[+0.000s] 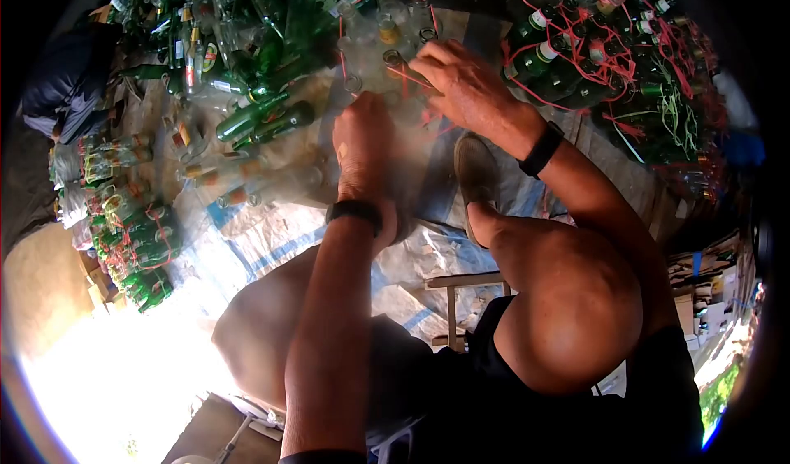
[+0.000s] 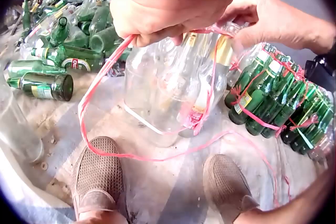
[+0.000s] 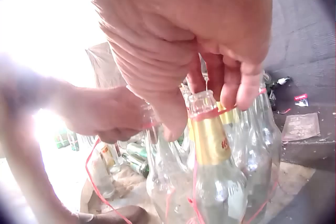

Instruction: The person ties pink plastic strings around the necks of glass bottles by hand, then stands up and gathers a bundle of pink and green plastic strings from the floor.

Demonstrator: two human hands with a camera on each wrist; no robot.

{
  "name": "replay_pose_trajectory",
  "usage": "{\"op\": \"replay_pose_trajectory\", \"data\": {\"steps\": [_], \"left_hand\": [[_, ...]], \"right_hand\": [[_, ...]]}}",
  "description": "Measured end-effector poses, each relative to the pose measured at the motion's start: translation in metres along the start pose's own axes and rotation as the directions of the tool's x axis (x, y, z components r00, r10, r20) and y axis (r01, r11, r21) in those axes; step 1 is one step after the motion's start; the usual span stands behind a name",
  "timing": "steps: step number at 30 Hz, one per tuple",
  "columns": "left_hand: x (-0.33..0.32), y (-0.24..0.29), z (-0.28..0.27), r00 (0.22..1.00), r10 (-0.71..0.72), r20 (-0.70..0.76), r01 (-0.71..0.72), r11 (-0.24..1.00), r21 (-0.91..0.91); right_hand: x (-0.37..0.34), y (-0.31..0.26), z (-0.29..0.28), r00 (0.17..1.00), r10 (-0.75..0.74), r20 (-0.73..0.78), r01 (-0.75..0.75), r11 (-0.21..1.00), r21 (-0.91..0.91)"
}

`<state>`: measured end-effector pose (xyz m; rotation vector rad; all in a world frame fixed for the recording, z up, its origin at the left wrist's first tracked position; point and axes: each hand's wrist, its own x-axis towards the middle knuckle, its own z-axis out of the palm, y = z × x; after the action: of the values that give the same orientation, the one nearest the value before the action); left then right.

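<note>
Below L hand [image 2: 176,3] & R hand [image 2: 278,22]: clear btls [image 2: 149,85], pink twine [image 2: 106,68].

Count: left hand [image 1: 364,139] + right hand [image 1: 477,94] = 2, upper centre of head view. Wristbands [image 1: 543,149]: 2. Shoes [image 2: 100,166]: 2, bottom of left-wrist view. Clear bottles [image 2: 147,82], centre: 1 cluster, overlap hides exact number. Packet [image 3: 301,98], right-wrist view, right: 1.

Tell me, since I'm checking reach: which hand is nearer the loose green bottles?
Left. The left hand is right of the loose green bottles, not touching; the right hand is farther right, by the clear bottles.
</note>
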<state>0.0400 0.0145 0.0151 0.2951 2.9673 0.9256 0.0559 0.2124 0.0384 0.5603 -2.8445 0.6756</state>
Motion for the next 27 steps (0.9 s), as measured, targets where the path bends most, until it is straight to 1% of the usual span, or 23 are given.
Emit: {"op": "replay_pose_trajectory", "data": {"steps": [1,3,4,6,7,9,10,12,13,15,17,19,21,22,24,27], "left_hand": [[0.001,-0.001,-0.001,1.0,-0.002,0.019,0.002,1.0,0.02],[0.003,-0.003,-0.001,1.0,-0.001,0.031,-0.001,0.999,0.04],[0.004,-0.004,-0.001,0.999,-0.011,0.042,0.008,0.999,0.054],[0.005,-0.004,-0.002,0.999,-0.019,0.046,0.015,0.998,0.067],[0.005,-0.002,-0.003,0.999,-0.011,0.041,0.009,0.997,0.071],[0.005,0.001,-0.004,1.0,-0.004,0.03,0.001,0.998,0.07],[0.006,0.0,-0.005,0.999,-0.002,0.037,0.0,0.998,0.068],[0.007,0.0,-0.005,0.999,0.002,0.036,-0.004,0.998,0.062],[0.005,-0.001,-0.006,0.999,0.004,0.048,-0.006,0.999,0.051],[0.002,-0.002,-0.006,0.998,0.005,0.059,-0.007,0.999,0.038],[-0.003,0.0,-0.005,0.998,0.045,0.037,-0.045,0.999,0.012],[-0.007,0.0,-0.005,0.998,0.036,0.045,-0.037,0.999,0.015],[-0.012,0.003,-0.008,0.998,0.028,0.054,-0.029,0.999,0.02],[-0.016,0.004,-0.01,0.998,0.024,0.059,-0.026,0.999,0.022],[-0.021,0.008,-0.014,0.998,0.022,0.058,-0.023,0.999,0.024],[-0.033,0.008,-0.014,0.998,-0.009,0.07,0.009,1.0,-0.001]], "right_hand": [[-0.002,0.002,0.002,1.0,-0.005,-0.002,0.005,1.0,-0.003],[-0.003,0.003,0.008,0.998,0.055,0.023,-0.053,0.996,-0.068],[-0.002,0.003,0.009,0.999,0.051,0.02,-0.049,0.996,-0.07],[0.002,0.004,0.01,0.986,0.145,0.082,-0.151,0.986,0.07],[0.004,0.008,0.014,0.987,0.143,0.078,-0.148,0.987,0.065],[0.009,0.014,0.023,0.985,0.109,0.133,-0.113,0.993,0.022],[0.009,0.015,0.024,0.986,0.103,0.132,-0.106,0.994,0.016],[0.006,0.018,0.026,0.994,0.052,0.098,-0.06,0.995,0.074],[0.004,0.02,0.03,0.994,0.045,0.098,-0.053,0.996,0.072],[0.001,0.027,0.037,0.993,-0.061,0.105,0.055,0.996,0.065],[-0.003,0.025,0.032,0.989,-0.091,0.115,0.084,0.995,0.062],[-0.004,0.015,0.018,0.985,-0.12,0.121,0.114,0.992,0.056],[-0.008,-0.002,0.0,0.972,-0.149,0.183,0.165,0.984,-0.073],[-0.011,-0.008,-0.001,0.972,-0.151,0.182,0.167,0.983,-0.075],[-0.015,-0.017,-0.004,0.999,-0.053,-0.005,0.054,0.994,0.095],[-0.021,-0.022,-0.01,0.998,-0.056,0.027,0.052,0.99,0.133]]}}
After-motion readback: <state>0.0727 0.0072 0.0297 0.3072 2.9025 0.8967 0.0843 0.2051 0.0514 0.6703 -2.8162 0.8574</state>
